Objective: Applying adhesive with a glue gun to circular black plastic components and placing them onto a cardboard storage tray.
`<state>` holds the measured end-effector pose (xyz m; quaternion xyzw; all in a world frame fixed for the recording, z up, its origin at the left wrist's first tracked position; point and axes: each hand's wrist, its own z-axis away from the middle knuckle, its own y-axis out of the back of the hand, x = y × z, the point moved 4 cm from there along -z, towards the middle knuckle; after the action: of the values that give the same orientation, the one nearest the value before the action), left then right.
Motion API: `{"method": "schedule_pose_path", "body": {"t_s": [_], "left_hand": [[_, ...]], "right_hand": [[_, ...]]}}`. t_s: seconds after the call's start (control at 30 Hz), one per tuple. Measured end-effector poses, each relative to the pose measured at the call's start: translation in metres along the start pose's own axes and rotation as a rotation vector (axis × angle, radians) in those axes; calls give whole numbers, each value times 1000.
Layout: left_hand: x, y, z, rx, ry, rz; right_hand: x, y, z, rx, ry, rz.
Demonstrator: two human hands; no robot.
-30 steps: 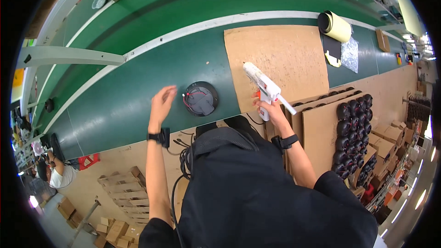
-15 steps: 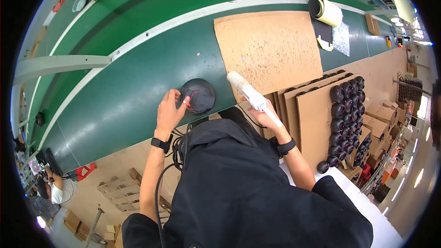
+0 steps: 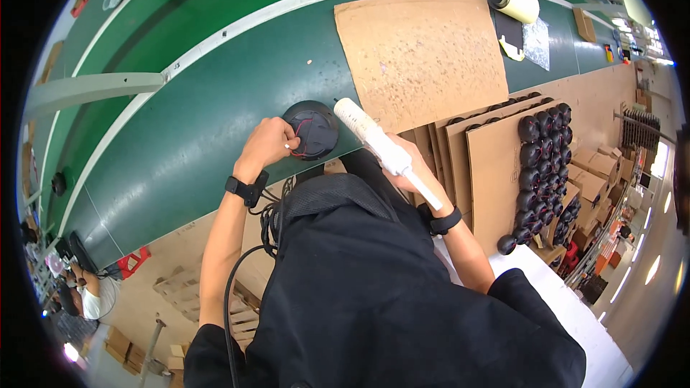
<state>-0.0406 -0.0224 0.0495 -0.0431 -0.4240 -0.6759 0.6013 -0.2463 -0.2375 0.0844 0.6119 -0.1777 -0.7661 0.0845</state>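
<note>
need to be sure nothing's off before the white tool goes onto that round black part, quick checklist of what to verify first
1. Left hand steadies the round black part: ok, fingers on its left edge.
2. Part lies on the green belt: ok, near its front edge.
3. Right hand has a grip on the white tool: ok.
4. Tool tip at the part: ok, close to its right rim; contact cannot tell.
5. Red wire clear of the tip: cannot tell.
6. Cardboard sheet out of the way: ok.
</note>
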Motion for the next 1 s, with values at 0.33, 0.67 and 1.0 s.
{"method": "schedule_pose_path", "body": {"t_s": [0.33, 0.67, 1.0], "left_hand": [[24, 23, -23, 369, -419, 73], [17, 22, -38, 336, -295, 89], [9, 15, -33, 414, -324, 90]], "right_hand": [[-14, -2, 7, -133, 56, 14], [-22, -30, -6, -183, 143, 423], [-24, -46, -11, -190, 115, 558]]}}
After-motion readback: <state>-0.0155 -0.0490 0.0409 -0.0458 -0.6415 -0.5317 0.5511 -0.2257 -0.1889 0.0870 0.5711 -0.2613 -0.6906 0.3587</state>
